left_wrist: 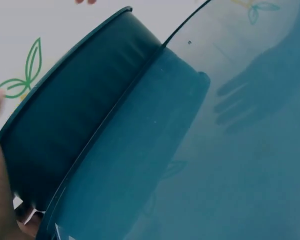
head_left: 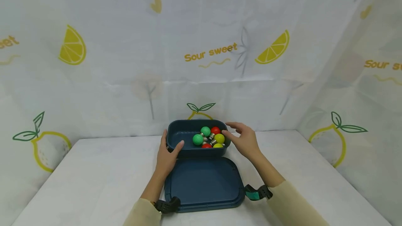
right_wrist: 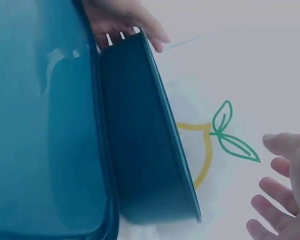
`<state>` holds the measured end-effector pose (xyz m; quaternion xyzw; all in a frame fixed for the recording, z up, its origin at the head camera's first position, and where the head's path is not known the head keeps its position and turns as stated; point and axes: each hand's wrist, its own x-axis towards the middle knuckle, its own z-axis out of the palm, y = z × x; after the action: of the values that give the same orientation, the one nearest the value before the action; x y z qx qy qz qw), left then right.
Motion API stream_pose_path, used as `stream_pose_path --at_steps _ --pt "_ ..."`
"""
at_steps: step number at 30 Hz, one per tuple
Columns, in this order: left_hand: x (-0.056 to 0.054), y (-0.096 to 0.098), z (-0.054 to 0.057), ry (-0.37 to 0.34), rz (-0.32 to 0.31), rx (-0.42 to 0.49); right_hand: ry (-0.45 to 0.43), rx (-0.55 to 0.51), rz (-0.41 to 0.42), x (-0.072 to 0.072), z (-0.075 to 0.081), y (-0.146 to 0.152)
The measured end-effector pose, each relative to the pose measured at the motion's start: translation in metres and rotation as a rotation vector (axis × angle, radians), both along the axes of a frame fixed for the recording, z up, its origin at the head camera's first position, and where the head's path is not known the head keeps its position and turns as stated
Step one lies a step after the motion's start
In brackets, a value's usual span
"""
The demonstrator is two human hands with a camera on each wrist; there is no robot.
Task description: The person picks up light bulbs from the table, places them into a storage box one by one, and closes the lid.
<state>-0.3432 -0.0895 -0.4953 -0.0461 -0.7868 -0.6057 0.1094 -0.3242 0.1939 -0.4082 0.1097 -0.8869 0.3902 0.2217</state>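
Note:
A dark blue plastic box [head_left: 182, 151] stands open-topped, with several small coloured light bulbs gathered toward its right side. Among them are green bulbs [head_left: 198, 139], red bulbs [head_left: 215, 130] and yellow bulbs [head_left: 219, 138] with silver screw bases. My left hand [head_left: 166, 156] grips the left end of the box, thumb at the front and fingers along the outer side. At the box's right end hovers my right hand [head_left: 245, 140], fingers spread and holding nothing. The right wrist view shows this right hand [right_wrist: 285, 190] apart from the box wall [right_wrist: 140, 135].
In front of the box lies its dark blue lid [head_left: 205, 184], flat on the white-covered table [head_left: 110, 177]. A white cloth [head_left: 125, 62] printed with lemons hangs behind and at the sides. Both wrists wear black straps [head_left: 168, 205].

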Motion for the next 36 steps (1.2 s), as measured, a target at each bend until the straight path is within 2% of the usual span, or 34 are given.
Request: stream_pose_path --at_steps 4,8,12,17,20,23,27,30,32,36 --pt "0.003 -0.004 0.001 0.015 -0.016 0.05 0.033 -0.019 -0.02 0.021 -0.011 0.011" --pt "0.013 -0.008 0.001 0.002 -0.031 0.024 0.052 0.019 -0.012 0.039 -0.027 0.029" --pt "0.029 -0.015 0.002 -0.037 -0.044 -0.071 0.012 0.056 0.008 0.053 -0.045 0.048" --pt "0.047 -0.033 0.001 -0.076 -0.113 -0.217 -0.061 0.085 0.073 0.067 -0.065 0.059" --pt "0.055 -0.042 0.0 -0.072 -0.154 -0.334 -0.082 0.095 0.121 0.071 -0.076 0.061" --pt "0.063 -0.049 0.0 -0.064 -0.178 -0.494 -0.09 0.141 0.156 0.072 -0.083 0.063" --pt "0.068 -0.057 0.0 0.014 -0.237 -0.664 -0.083 0.242 0.23 0.07 -0.089 0.064" --pt "0.068 -0.062 -0.001 0.092 -0.311 -0.72 -0.105 0.312 0.307 0.068 -0.09 0.065" --pt "0.067 -0.064 -0.002 0.117 -0.368 -0.744 -0.124 0.367 0.346 0.068 -0.09 0.067" --pt "0.068 -0.064 -0.004 0.112 -0.473 -0.816 -0.093 0.458 0.392 0.07 -0.091 0.072"
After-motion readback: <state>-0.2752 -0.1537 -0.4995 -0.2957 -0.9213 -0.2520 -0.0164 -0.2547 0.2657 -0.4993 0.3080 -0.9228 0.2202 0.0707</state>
